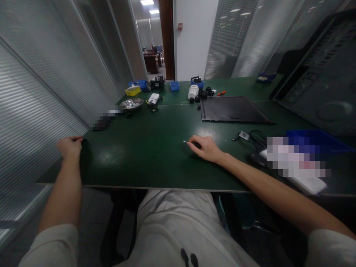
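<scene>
While our two hands rested far apart over the green table [155,157], the slim tool [185,141] was with only one of them. Our right hand [205,148] had it between the thumb and the bent fingers, closed around it with little gap, and its metal tip came out on the left side of the grip. The long axis of the tool lay almost parallel to the near edge of the table, so that the tip pointed across toward our left side, and not forward to the dark flat panel [233,109], which lay beyond and to the right. Our left hand [69,147] was at the far left end of the table, well apart from the tool, and the right one was clearly the nearer. Because the view was dim there, we could not tell how tightly the left fingers were curled, or whether they had hold of something dark beside them. Beyond this hand, and more to the middle, stood the metal bowl [133,108], while the mouse [257,160] lay on the other side, just beyond our right forearm [250,172].
</scene>
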A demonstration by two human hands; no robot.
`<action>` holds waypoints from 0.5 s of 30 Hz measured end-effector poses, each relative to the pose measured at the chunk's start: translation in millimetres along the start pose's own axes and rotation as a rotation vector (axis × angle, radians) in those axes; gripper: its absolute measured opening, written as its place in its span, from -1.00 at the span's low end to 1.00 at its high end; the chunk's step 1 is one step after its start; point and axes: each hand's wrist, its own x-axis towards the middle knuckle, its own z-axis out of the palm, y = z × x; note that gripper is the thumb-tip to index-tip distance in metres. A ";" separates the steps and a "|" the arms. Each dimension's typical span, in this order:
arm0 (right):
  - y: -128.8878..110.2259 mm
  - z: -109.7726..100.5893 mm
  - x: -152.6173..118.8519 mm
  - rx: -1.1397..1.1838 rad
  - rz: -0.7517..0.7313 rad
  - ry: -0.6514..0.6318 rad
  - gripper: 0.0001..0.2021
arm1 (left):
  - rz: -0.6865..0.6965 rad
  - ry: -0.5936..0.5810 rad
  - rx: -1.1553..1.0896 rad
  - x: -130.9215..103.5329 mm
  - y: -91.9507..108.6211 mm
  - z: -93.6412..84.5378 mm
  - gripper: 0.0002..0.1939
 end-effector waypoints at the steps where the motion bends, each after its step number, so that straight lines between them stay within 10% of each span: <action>1: 0.1 -0.1 -0.1 -0.003 0.000 -0.003 -0.71 | -0.048 0.010 -0.008 0.2 0.0 0.2 -0.92; 15: 1.7 0.4 0.0 -0.007 -0.014 -0.006 -0.72 | -0.053 -0.005 0.233 -4.1 -1.5 1.0 -0.82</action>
